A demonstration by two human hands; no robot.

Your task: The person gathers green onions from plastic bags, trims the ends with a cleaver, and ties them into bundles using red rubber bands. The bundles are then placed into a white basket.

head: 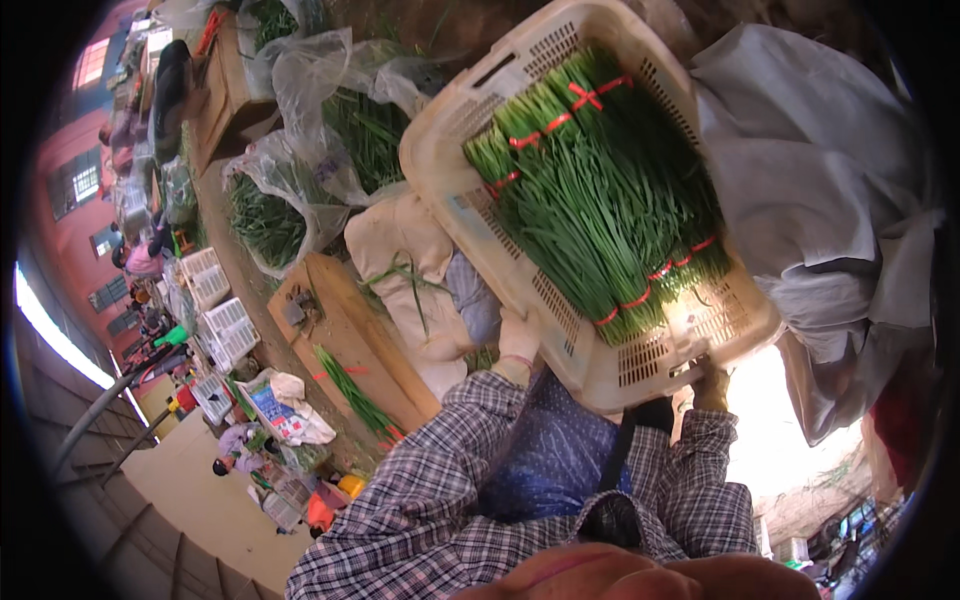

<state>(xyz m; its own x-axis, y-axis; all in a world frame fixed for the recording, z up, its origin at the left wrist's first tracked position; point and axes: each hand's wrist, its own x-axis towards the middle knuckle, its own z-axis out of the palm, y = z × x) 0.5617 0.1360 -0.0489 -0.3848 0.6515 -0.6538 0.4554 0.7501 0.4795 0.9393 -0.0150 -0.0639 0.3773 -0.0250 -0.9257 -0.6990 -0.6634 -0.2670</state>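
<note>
A pale plastic crate [442, 161] with slotted walls is tilted in front of my body. Inside lie several bundles of garlic chives [592, 202], bound with red ties near both ends. My left hand [519, 337], in a pale glove, holds the crate's left side near the close corner; its fingertips are hidden by the wall. At the crate's near end, my right hand [710, 386] grips around the handle slot. Both sleeves are plaid, and a blue dotted apron [555, 442] shows below the crate.
Left of the crate are a cushioned seat [401, 232] and a wooden board [360, 315] bearing a tied chive bundle [352, 390]. Clear plastic bags of loose greens [262, 210] stand beyond. Grey sheeting [810, 165] drapes at right. Other people work among white crates [229, 334] farther left.
</note>
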